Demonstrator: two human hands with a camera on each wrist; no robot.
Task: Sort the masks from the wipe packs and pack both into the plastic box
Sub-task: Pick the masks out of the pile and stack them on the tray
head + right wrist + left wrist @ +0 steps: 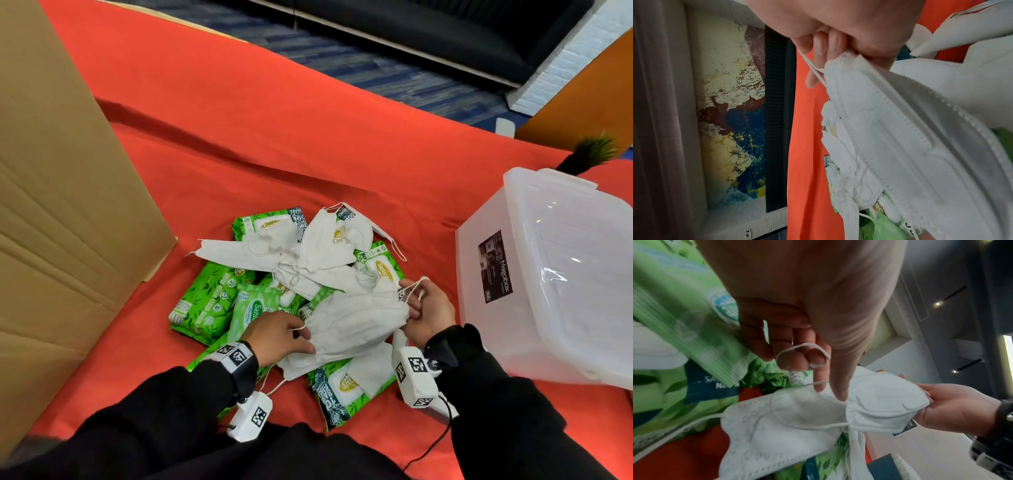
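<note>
So there's a jumbled heap of white folded masks [301, 260] lying over green wipe packs [209, 301] on the red-covered counter [239, 120], ear loops trailing everywhere. One white mask [356, 322] is held up flat over the near side of the heap, pinched at both ends. The clear plastic box [548, 274] sits tilted just right of the heap, with a dark label on its side.

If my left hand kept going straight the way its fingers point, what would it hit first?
Probably the right hand: the left hand points along the white folded mask that both hold, though depth is unclear.
</note>
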